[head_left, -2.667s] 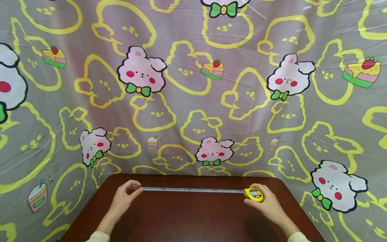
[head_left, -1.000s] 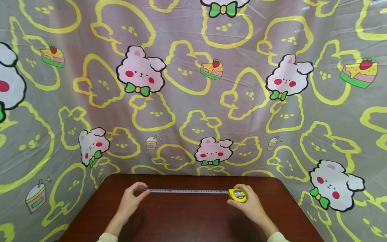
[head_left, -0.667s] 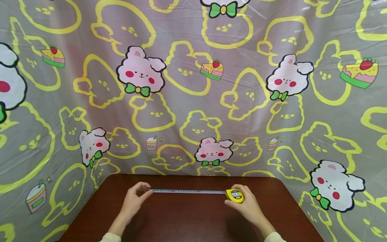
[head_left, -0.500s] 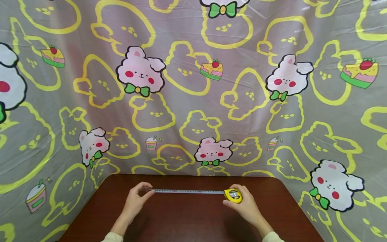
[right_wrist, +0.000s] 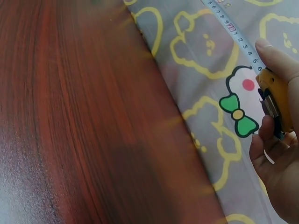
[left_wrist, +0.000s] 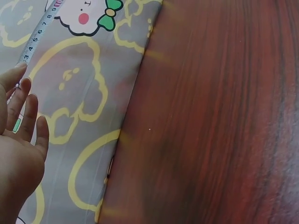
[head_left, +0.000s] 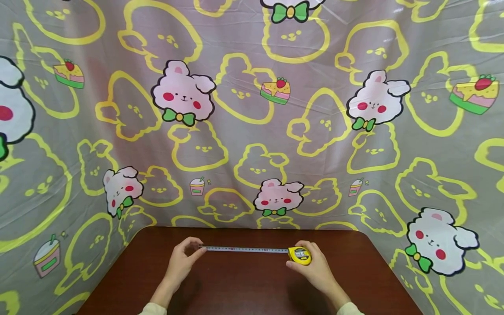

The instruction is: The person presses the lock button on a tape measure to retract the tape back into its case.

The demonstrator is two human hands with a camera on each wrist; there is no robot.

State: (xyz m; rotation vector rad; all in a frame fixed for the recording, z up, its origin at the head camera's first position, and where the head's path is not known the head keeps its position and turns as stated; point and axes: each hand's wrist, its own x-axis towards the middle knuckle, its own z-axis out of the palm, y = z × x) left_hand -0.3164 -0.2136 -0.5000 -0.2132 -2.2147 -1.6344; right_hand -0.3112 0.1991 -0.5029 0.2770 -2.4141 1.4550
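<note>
In the head view my right hand grips a yellow tape measure by its case. From the case a white blade runs straight to the left, held above the table. Thumb and fingertips of my left hand pinch its free end, hiding the tip. The left wrist view has the blade leaving the pinch at the low numbers, the other fingers loosely extended. In the right wrist view the blade enters the yellow case near the mid-twenties, with thumb and fingers around it.
A dark red-brown wooden table with rounded far corners lies under both hands. Behind it and at both sides hangs a grey curtain printed with rabbits and yellow outlines, close to the table's edges.
Both hands have moved toward each other, the left to the right and the right to the left. The stretch of blade between them has grown shorter. Both grips stay the same.
</note>
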